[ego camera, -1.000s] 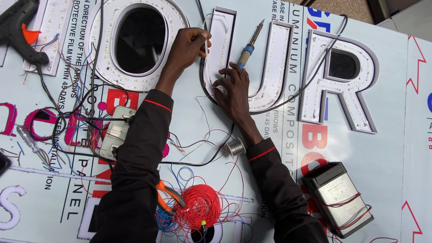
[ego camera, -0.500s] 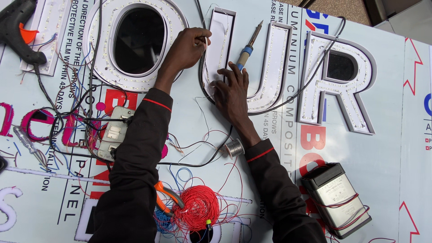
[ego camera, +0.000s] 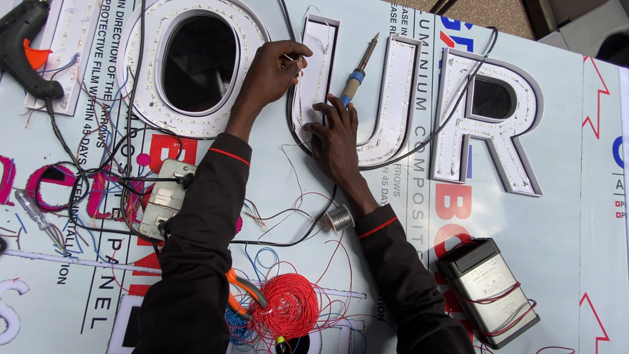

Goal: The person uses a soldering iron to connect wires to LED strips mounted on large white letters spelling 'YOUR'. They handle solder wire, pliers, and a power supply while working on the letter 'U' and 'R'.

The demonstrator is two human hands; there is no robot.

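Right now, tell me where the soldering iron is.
The soldering iron lies in the upper middle of the head view, inside the U-shaped sign letter, just above the right hand.

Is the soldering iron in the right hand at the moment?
No: the soldering iron lies loose inside the U-shaped letter, and the right hand presses flat beside its blue handle.
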